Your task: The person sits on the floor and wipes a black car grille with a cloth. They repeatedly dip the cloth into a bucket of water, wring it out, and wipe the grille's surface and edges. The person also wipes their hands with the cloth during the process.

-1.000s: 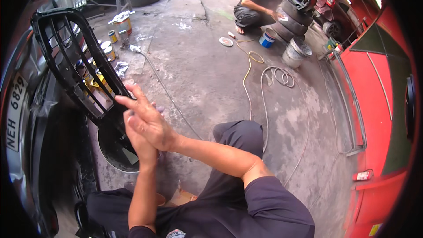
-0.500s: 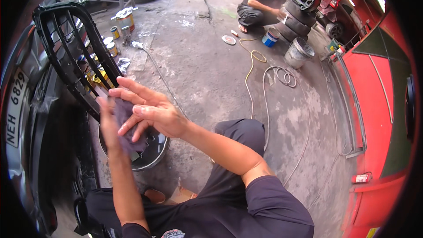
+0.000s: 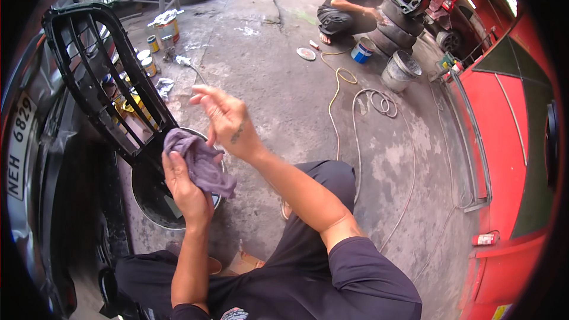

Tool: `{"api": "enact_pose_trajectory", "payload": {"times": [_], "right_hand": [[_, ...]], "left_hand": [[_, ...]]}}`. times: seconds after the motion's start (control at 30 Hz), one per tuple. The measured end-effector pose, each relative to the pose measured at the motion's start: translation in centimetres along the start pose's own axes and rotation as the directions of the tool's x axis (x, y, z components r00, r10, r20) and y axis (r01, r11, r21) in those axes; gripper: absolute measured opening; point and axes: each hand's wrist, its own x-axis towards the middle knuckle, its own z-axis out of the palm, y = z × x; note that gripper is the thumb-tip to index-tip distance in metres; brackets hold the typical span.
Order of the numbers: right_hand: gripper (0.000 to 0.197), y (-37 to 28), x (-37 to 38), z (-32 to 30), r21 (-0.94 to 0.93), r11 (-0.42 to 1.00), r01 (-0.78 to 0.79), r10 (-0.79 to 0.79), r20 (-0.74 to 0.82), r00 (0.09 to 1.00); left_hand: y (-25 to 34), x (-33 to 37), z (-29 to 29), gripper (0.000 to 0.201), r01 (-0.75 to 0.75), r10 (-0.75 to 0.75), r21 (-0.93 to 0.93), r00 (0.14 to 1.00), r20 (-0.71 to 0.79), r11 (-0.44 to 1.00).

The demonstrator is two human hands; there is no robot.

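Note:
A crumpled purple cloth (image 3: pixel 201 160) lies against the palm of my left hand (image 3: pixel 189 192), whose fingers hold it from the near left side. Just beyond and to the right of the cloth, my right hand (image 3: pixel 232 125) is raised with its fingers stretched to the left and apart. Nothing shows in that hand; whether its lowest finger touches the cloth, I cannot tell. Below both hands stands a round black bucket (image 3: pixel 139 201) with dark contents, partly hidden by my left hand. A black slatted grille (image 3: pixel 106 15) leans upright at the left, its lower end beside the bucket.
Paint tins (image 3: pixel 148 66) stand behind the grille. A car's dark bumper (image 3: pixel 71 213) runs along the left. Hoses (image 3: pixel 355 142) cross the concrete floor. Farther back, another person (image 3: pixel 349 9) squats by stacked tyres (image 3: pixel 391 29), a blue tin (image 3: pixel 363 52) and a grey bucket (image 3: pixel 402 72).
My hands have come apart, the right one lifting up and to the right. The cloth, earlier between both hands, now rests in my left hand, slightly farther right.

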Motion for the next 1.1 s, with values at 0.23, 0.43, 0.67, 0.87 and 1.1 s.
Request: {"api": "enact_pose_trajectory", "payload": {"times": [0.23, 0.43, 0.67, 0.87, 1.1], "right_hand": [[0.047, 3.7, -2.0, 3.1, -0.854, 0.283, 0.436, -0.445, 0.286, 0.849], [0.05, 1.4, -4.3, 4.2, -0.857, 0.051, 0.513, -0.439, 0.442, 0.782], [0.046, 2.3, -5.1, 4.9, -0.617, 0.385, 0.686, -0.485, 0.497, 0.72], [0.012, 3.7, -3.3, 3.2, -0.576, 0.402, 0.712, -0.226, 0.691, 0.687], [0.01, 0.8, -5.8, 4.0, -0.522, 0.273, 0.808, -0.322, 0.742, 0.588]], "left_hand": [[-1.5, -1.3, 1.0, 0.052, -0.241, 0.245, 0.451, 0.968, 0.049, 0.86], [0.9, 2.8, -1.6, 0.043, -0.186, 0.203, 0.494, 0.979, 0.021, 0.849], [3.5, 6.6, -6.9, 0.025, -0.207, 0.267, 0.41, 0.959, -0.094, 0.888], [6.1, 4.6, -2.7, 0.033, -0.374, 0.012, 0.691, 0.884, 0.468, 0.618], [7.7, 5.3, -2.8, 0.041, -0.003, -0.372, 0.628, 0.803, 0.465, 0.778]]}}
